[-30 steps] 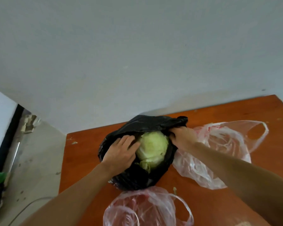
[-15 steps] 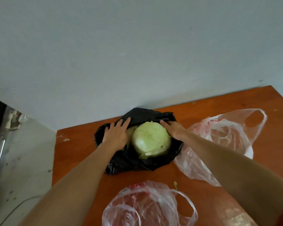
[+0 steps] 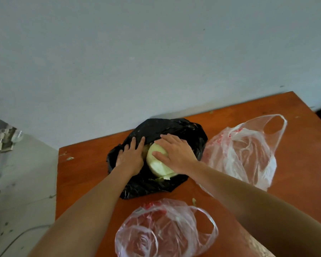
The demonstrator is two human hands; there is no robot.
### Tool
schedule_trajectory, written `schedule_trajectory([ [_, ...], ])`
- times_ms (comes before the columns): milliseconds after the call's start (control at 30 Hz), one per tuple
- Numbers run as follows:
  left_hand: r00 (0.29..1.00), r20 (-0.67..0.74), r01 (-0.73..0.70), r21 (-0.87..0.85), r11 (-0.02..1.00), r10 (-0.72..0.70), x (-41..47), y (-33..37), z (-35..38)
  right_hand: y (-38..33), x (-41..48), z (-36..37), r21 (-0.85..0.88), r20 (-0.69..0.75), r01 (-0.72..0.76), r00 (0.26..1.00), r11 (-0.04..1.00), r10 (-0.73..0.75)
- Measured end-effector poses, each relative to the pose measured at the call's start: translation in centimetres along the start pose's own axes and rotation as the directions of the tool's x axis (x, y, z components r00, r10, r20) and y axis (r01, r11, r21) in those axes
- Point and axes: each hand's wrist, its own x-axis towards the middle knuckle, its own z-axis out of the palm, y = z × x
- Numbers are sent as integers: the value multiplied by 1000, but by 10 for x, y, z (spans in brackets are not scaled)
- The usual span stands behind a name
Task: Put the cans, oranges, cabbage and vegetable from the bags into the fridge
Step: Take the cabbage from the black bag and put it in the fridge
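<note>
**Both hands on the cabbage in the black bag**

The pale green round cabbage (image 3: 158,164) sits in the mouth of the crumpled black plastic bag (image 3: 176,127), which lies on the orange-brown wooden table (image 3: 82,182) close to the grey wall (image 3: 156,62); the bag's film is spread down around the cabbage, so its top and near side are bare.

The left hand (image 3: 131,157) lies against the cabbage's left flank, palm down, its fingers straight and resting on the black film; it grasps nothing. The right hand (image 3: 176,154) is spread over the top of the cabbage, fingers extended toward the far edge of the bag and thumb laid across the pale surface; the fingers rest on it rather than curl round it, so this hand too is uncurled.

A clear plastic bag with red print (image 3: 248,151) lies crumpled just to the right of the black bag, its handle loop toward the far corner; a second clear plastic bag (image 3: 165,232) lies on the near part of the table, between the two forearms; a grey floor (image 3: 22,182) shows to the left of the table.
</note>
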Motion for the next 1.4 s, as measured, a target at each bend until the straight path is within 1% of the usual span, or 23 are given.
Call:
schedule_trajectory([
  [67,1000,-8,-2,25,1000,2,-3,5,1,7,-33,12,-22,-108,126,986,992,-128],
  [133,1000,-13,-23,53,998,24,-5,10,0,17,-67,24,6,-205,184,962,983,-179],
  [167,999,-12,-39,66,997,39,-7,13,0,23,-83,27,47,-230,170,961,984,-155],
  [267,997,-8,-80,126,989,82,-13,20,0,42,-122,27,216,-269,67,963,974,-7],
  [433,994,17,-105,182,978,104,-26,38,-1,64,-178,23,274,-283,-27,953,961,107],
  [467,994,-19,-106,177,978,111,-30,43,-2,63,-185,23,284,-294,-56,945,957,142],
  [533,974,-189,-112,91,990,128,-37,58,-4,61,-195,27,281,-321,-109,926,954,200],
  [600,906,-397,-208,-121,970,145,-45,81,-7,55,-203,34,284,-327,-142,915,948,235],
  [633,881,-447,-283,-236,930,154,-47,93,-9,51,-206,38,293,-322,-140,917,946,236],
  [667,877,-442,-354,-336,873,186,-52,107,-10,45,-212,44,313,-322,-128,918,941,232],
  [700,888,-392,-406,-425,809,240,-58,121,-9,39,-216,49,334,-325,-109,919,936,223],
  [733,903,-308,-420,-498,759,298,-63,134,-4,33,-222,54,353,-329,-94,919,931,217],
  [767,916,-213,-400,-549,734,339,-69,144,3,29,-225,57,365,-332,-86,918,927,216],
  [800,927,-123,-358,-575,736,354,-75,152,10,27,-228,59,377,-329,-89,918,922,223],
  [867,958,-18,-237,-618,750,288,-84,162,23,31,-235,62,433,-307,-122,911,893,274],
  [900,971,4,-182,-631,754,238,-87,164,26,34,-239,63,475,-294,-144,904,868,311],
  [933,976,7,-165,-624,764,217,-89,166,27,37,-243,65,523,-275,-171,894,835,355],
  [1000,973,-2,-191,-578,793,232,-93,167,28,38,-250,68,617,-214,-214,881,757,423],
  [1100,976,-38,-197,-570,797,214,-101,166,33,30,-254,74,738,-167,-202,870,644,464],
  [1167,979,-81,-199,-576,793,187,-110,164,37,24,-252,78,802,-150,-205,840,561,522],
  [1267,976,-130,-217,-533,818,175,-124,155,43,16,-246,85,867,-54,-258,802,426,595],
  [1333,978,-138,-203,-488,849,155,-135,148,47,8,-245,91,882,-44,-251,800,399,599],
  [1400,979,-157,-187,-438,879,130,-146,140,52,0,-244,97,882,-61,-234,805,410,590],
])
